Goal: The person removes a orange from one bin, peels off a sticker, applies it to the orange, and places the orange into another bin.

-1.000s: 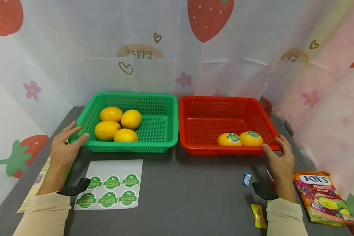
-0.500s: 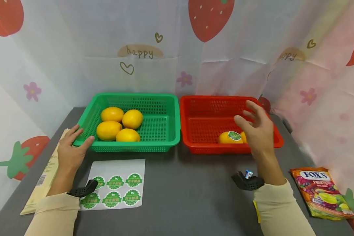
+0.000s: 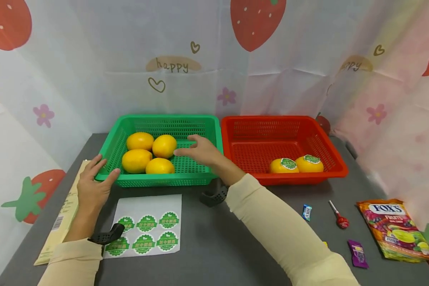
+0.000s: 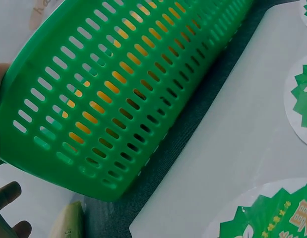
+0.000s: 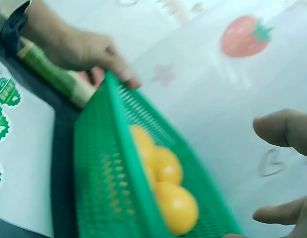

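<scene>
Left hand (image 3: 93,189) grips corner of the green perforated plastic basket (image 3: 164,182); right hand (image 3: 204,151) – fingers parted, holding nothing – is near four yellow oval fruits (image 3: 137,161) inside; glossy orange-purple bag (image 3: 397,230) reads "FOX'S FRUITS"

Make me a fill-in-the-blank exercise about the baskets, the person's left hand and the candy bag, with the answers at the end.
1. The green basket holds ____ yellow fruits.
2. The red basket holds ____ stickered fruits.
3. The person's left hand touches the rim of the ____ basket.
4. The largest word printed on the candy bag is ____.

Missing words: four; two; green; FOX'S.
</scene>
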{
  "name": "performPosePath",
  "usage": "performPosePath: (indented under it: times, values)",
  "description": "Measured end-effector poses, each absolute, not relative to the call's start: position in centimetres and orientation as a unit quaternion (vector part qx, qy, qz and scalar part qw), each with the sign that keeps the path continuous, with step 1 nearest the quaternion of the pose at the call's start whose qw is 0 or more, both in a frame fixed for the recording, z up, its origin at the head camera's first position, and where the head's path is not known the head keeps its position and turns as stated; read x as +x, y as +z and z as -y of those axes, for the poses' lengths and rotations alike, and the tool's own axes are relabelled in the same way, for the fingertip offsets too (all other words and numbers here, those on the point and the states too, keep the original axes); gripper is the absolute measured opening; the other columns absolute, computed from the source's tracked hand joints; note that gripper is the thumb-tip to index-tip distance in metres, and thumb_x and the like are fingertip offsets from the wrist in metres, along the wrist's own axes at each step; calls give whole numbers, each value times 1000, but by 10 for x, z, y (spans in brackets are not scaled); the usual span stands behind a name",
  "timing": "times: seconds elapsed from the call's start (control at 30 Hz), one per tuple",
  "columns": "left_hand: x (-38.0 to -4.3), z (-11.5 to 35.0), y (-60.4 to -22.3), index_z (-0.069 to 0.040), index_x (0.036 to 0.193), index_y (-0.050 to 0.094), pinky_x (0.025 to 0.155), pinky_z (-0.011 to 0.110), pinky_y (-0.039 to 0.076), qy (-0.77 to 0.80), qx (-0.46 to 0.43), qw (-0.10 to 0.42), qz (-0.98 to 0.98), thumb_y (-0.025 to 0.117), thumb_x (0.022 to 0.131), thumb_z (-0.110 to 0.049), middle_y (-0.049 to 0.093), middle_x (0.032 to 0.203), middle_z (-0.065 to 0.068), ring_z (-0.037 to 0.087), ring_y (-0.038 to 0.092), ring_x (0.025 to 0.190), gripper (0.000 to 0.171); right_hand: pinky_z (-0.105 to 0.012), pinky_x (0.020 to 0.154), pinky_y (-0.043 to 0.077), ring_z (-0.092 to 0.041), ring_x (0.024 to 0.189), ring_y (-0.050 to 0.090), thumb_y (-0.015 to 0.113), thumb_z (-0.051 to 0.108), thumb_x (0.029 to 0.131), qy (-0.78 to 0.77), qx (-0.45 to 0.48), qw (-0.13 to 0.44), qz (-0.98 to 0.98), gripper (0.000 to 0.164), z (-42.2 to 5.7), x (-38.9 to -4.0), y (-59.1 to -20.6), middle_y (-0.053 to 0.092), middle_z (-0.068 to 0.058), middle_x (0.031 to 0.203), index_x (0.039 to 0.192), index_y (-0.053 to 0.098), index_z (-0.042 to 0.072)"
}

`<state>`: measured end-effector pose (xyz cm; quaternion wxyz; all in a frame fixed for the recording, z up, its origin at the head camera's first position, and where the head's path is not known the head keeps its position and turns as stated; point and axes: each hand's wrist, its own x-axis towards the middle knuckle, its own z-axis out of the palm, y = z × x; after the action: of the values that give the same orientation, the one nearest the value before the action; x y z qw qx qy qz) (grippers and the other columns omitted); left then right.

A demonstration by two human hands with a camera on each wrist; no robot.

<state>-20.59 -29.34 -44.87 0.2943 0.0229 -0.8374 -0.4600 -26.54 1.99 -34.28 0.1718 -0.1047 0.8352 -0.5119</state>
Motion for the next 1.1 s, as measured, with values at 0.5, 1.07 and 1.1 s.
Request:
performPosePath:
  times: [0.5,1.07,1.1]
  values:
    - [-199,285,-453,7,129,58,109,37,25,-472,12,311,825,75,84,-10,45,144,9,29,34,135,51,-33,73,44,-20,82,53,74,48,82,-330,-141,286,-888,57,49,-293,-390,55,-6,96,116,57,4]
    - [-202,295,-447,4,130,57,108,40,27,-475,13,293,830,74,86,-13,42,146,5,26,32,136,50,-37,74,52,-24,95,57,83,34,75,-550,-187,97,-808,78,1,-257,-360,50,-7,124,138,39,19]
    - [-202,297,-447,4,130,57,108,40,28,-472,14,293,831,74,86,-13,42,146,5,26,32,136,50,-38,74,53,-25,95,58,83,31,75,-575,-198,88,-789,75,-9,-249,-358,50,-7,124,136,39,20]
